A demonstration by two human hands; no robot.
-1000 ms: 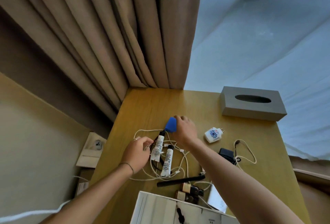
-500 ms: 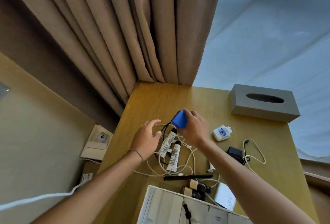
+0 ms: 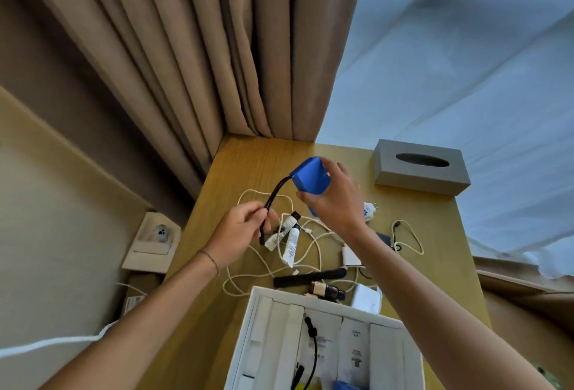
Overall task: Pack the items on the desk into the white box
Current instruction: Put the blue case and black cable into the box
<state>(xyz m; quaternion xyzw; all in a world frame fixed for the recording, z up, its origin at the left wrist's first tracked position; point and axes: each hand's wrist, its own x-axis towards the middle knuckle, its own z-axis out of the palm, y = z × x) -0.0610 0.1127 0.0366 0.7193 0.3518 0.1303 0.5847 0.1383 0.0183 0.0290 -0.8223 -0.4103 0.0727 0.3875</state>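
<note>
A person's right hand (image 3: 334, 203) lifts a blue block-shaped plastic adapter (image 3: 310, 175) above a wooden desk (image 3: 248, 166), fingers and thumb curled around its sides, while the left hand (image 3: 242, 231) pinches the adapter's short black cable (image 3: 273, 200) between thumb and fingertips; the cable arcs from the adapter's lower left corner down into that hand. Below them on the desk lie two white squeeze tubes with dark caps (image 3: 287, 234), side by side amid a loose tangle of cream-white charging cables (image 3: 313, 249). A flat black strap (image 3: 310, 277) lies across the desk just in front of the open white cardboard box (image 3: 264, 312), which sits at the near edge and already holds white packets and a black cord. Two small brown bottles (image 3: 326, 290) rest between the strap and the box's rim, beside a white charger block (image 3: 366, 298). A white plug with a blue pattern (image 3: 369, 211) shows just past the right wrist. A grey rectangular tissue box (image 3: 421, 169) stands at the desk's far right corner, well apart from the hands, with beige curtains (image 3: 186, 47) hanging behind
</note>
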